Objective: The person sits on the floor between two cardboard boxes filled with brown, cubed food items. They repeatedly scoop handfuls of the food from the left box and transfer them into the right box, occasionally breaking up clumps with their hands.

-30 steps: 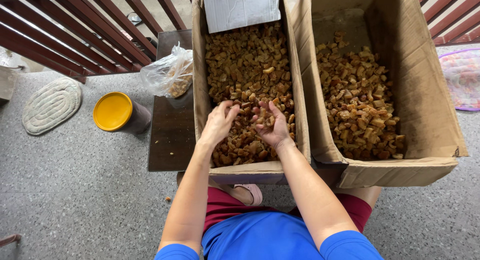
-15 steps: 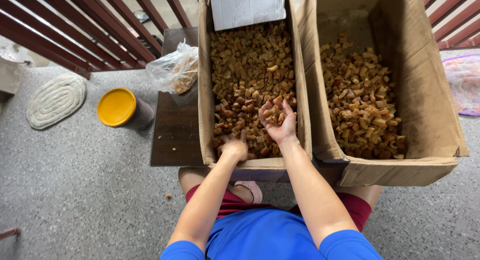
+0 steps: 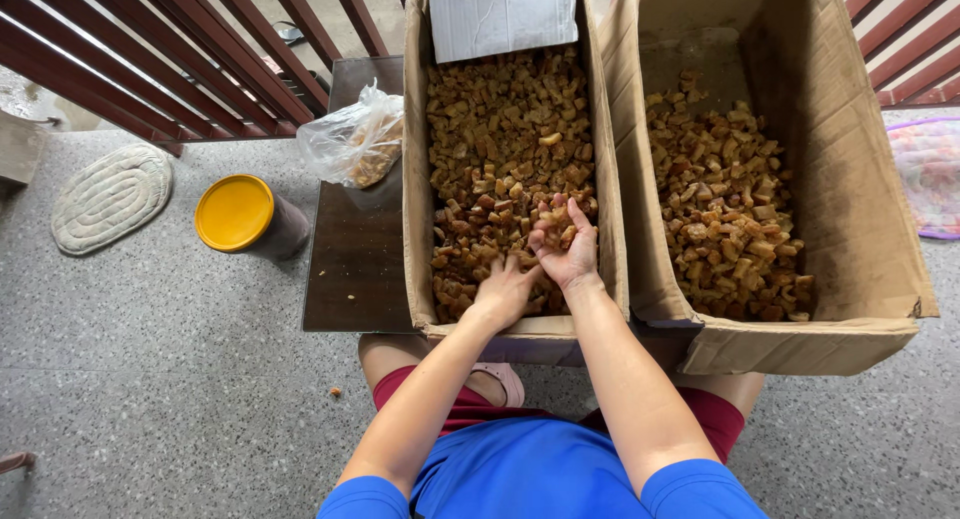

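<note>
Brown pieces [image 3: 505, 129]: small crisp-looking golden-brown chunks filling the left cardboard box [image 3: 415, 179] from the near end up to a grey-white corrugated sheet [image 3: 502, 14] lying across its far end.
Right hand [image 3: 565, 244]: palm up and cupped, fingers half curled around a small heap of the pieces, raised just above the pile near the box's right wall.
Left hand [image 3: 505, 291]: palm down, fingers spread loosely and pressed into the pieces at the near end of the same box; I cannot tell whether it grips any.
Hands together: just beside each other, the left slightly nearer the body.
Right cardboard box [image 3: 860, 179]: taller, touching the first, holding a shallower layer of the same pieces toward its near side.
Clear plastic bag [image 3: 358, 139]: crumpled, with some pieces inside, on a dark wooden stool [image 3: 355, 269] left of the boxes.
Yellow-lidded jar [image 3: 235, 214]: dark, round, on the speckled floor beside the stool.
Oval woven mat [image 3: 110, 197]: pale, further left.
Railing [image 3: 160, 49]: reddish-brown bars behind.
</note>
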